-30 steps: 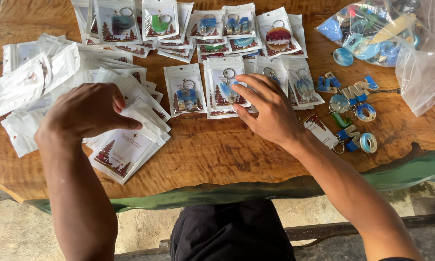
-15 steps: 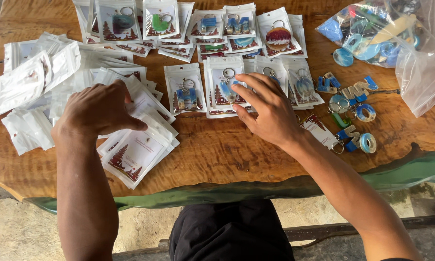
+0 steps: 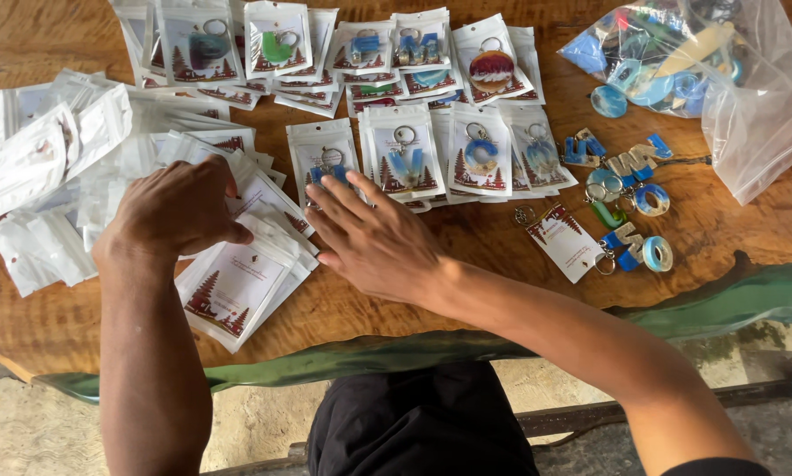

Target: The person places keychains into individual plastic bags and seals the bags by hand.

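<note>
Left hand (image 3: 177, 211) fingers curled under, hidden among white packets (image 3: 237, 286); clear bag (image 3: 731, 79) cut off at top edge.

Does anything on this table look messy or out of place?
Mostly tidy rows, but loose keychains lie scattered unpacked beside a lone card, and the empty white pouches at the left hand sit in a jumbled heap.

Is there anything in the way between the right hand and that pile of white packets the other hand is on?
Nothing visible. The right hand lies flat on the wooden table, its fingertips right beside the white packets under the left hand.
</note>
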